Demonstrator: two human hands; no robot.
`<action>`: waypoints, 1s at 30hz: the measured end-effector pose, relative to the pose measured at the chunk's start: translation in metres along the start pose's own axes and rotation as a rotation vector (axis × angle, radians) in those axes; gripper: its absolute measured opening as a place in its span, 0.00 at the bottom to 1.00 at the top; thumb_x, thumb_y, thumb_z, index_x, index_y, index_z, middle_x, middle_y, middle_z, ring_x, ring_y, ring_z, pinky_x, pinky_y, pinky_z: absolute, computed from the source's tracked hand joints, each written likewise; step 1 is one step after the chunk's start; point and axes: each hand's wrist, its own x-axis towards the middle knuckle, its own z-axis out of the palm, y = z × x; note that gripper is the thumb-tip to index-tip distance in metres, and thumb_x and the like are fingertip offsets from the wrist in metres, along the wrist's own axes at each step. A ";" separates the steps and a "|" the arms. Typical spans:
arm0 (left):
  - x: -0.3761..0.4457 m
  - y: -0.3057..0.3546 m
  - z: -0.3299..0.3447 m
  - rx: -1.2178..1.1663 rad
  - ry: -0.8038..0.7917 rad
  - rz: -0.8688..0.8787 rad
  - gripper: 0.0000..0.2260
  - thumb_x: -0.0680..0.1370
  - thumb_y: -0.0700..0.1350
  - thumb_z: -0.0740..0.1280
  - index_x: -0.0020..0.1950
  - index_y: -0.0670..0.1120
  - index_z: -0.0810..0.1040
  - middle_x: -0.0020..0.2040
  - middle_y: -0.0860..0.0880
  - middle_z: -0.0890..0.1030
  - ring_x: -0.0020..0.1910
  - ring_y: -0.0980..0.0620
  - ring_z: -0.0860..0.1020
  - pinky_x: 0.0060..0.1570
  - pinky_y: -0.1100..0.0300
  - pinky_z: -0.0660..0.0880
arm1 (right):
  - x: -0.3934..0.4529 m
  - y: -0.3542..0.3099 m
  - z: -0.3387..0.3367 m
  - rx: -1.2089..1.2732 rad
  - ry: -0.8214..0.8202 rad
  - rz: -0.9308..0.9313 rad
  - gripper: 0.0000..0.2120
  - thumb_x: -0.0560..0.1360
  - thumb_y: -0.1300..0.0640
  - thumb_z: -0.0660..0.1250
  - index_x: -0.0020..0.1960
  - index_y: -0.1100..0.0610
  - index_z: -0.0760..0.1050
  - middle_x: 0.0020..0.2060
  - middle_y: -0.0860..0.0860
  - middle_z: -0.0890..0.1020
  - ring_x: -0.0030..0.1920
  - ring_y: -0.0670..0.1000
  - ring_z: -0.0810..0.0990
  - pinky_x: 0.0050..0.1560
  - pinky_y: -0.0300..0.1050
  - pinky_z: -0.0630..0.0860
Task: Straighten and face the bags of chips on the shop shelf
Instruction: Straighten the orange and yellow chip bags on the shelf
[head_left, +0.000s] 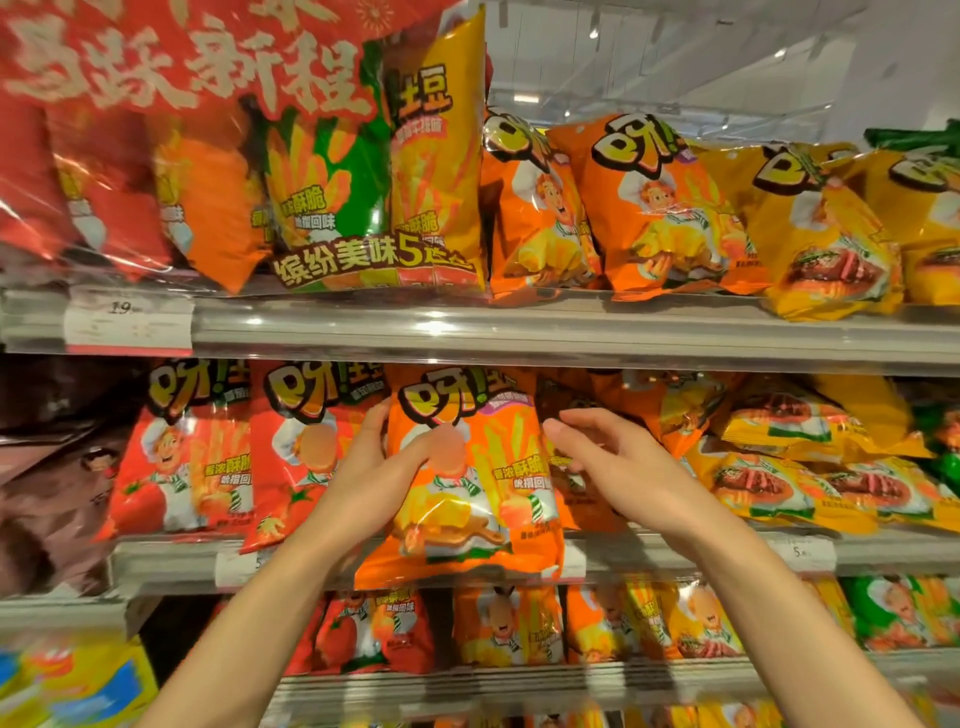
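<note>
At the centre of the frame, a glossy orange foil bag of chips (467, 478) stands on the middle shelf (675, 558). The left hand (374, 467) pinches its left edge; the right hand (602, 457) hovers spread beside it. The bag looks light, crinkly and crushable, best held by its edges.

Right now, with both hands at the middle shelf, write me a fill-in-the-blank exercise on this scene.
1. The left hand grips an ____ bag by its left edge.
2. The right hand hovers at that bag's ____ edge, its fingers holding nothing.
3. The red bags stand to the ____ of the gripped bag.
4. The price tag on the upper shelf rail reads ____.

Missing words: orange; right; left; 19
</note>
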 end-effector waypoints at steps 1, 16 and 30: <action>-0.004 0.000 -0.008 0.026 0.011 -0.002 0.25 0.77 0.55 0.71 0.70 0.57 0.66 0.58 0.59 0.79 0.58 0.57 0.78 0.52 0.63 0.71 | 0.005 0.000 0.001 -0.082 0.054 0.002 0.30 0.74 0.31 0.64 0.69 0.48 0.73 0.60 0.47 0.80 0.57 0.46 0.80 0.55 0.43 0.76; -0.030 -0.004 -0.080 0.202 0.180 0.089 0.28 0.76 0.48 0.72 0.72 0.59 0.64 0.52 0.69 0.73 0.40 0.83 0.72 0.37 0.81 0.67 | 0.071 -0.015 0.056 -0.655 -0.128 0.266 0.55 0.69 0.23 0.61 0.79 0.63 0.54 0.73 0.61 0.69 0.70 0.61 0.72 0.64 0.51 0.73; -0.030 -0.002 -0.097 0.162 0.200 0.129 0.26 0.75 0.51 0.73 0.71 0.60 0.68 0.59 0.60 0.80 0.53 0.66 0.80 0.48 0.67 0.73 | 0.079 -0.003 0.069 -0.323 0.243 -0.036 0.30 0.72 0.37 0.71 0.59 0.62 0.73 0.49 0.58 0.80 0.52 0.61 0.80 0.49 0.49 0.76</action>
